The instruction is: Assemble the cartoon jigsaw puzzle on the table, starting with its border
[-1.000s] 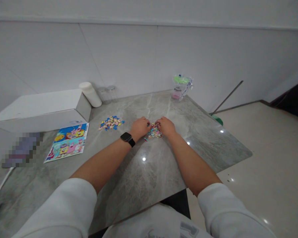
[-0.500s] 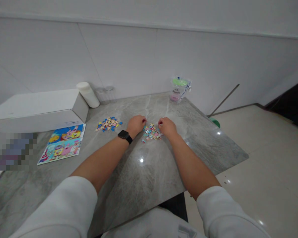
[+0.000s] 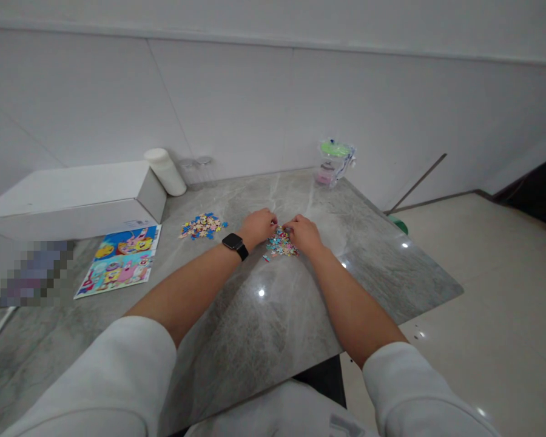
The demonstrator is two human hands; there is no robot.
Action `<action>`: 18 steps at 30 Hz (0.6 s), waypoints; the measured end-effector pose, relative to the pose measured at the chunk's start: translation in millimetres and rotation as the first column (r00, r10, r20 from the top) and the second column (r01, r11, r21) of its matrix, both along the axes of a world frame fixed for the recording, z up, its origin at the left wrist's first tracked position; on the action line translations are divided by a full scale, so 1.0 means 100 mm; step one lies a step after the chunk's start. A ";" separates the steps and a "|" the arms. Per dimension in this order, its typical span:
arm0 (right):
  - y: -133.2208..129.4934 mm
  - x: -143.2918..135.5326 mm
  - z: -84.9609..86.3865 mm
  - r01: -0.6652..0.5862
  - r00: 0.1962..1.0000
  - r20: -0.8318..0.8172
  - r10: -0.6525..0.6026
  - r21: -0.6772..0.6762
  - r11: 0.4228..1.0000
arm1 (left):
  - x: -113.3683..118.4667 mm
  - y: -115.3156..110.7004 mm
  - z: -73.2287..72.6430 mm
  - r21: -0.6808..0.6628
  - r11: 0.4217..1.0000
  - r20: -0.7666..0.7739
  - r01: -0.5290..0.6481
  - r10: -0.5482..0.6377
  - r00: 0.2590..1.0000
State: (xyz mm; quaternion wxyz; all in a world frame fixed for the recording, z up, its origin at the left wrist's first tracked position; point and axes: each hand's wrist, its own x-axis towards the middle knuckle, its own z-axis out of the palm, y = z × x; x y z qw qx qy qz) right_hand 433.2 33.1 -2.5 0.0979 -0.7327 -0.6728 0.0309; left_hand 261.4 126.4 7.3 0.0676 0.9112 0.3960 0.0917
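A pile of small multicoloured jigsaw puzzle pieces (image 3: 282,243) lies on the grey marbled table between my hands. My left hand (image 3: 260,226), with a black watch at the wrist, is at the pile's upper left, its fingers curled closed. At the upper right, my right hand (image 3: 303,232) has its fingers bent and pinched together over the pieces. The fingertips of both hands are close to each other. Whatever sits in either hand is too small or hidden to make out. Farther left is a second pile of puzzle pieces (image 3: 202,226), blue, yellow and pinkish.
A printed cartoon picture sheet (image 3: 121,261) lies left, before a long white box (image 3: 73,212). A white bottle (image 3: 166,173) and clear glasses (image 3: 198,172) stand by the wall. A plastic bag (image 3: 334,162) is at the back; the table's edge (image 3: 432,303) runs along the right.
My hands have drawn closer together at the top of the multicoloured pile. The whole view has shifted slightly, with the scene appearing a little farther right.
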 end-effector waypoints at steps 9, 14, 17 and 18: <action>-0.01 0.09 -0.03 0.139 0.990 0.024 -0.139 0.007 0.990 | 0.25 0.01 -0.12 -0.041 0.998 -0.021 -0.044 0.043 0.999; -0.02 0.07 0.02 0.142 0.990 0.002 -0.142 0.040 0.989 | 0.34 0.08 -0.08 -0.097 0.995 -0.061 -0.010 0.004 0.998; -0.03 0.06 0.04 0.147 0.989 -0.018 -0.146 0.058 0.988 | 0.35 0.13 -0.05 -0.117 0.993 -0.070 0.007 -0.015 0.997; -0.03 0.06 0.04 0.155 0.988 -0.025 -0.154 0.065 0.986 | 0.35 0.15 -0.05 -0.119 0.993 -0.070 0.012 -0.020 0.997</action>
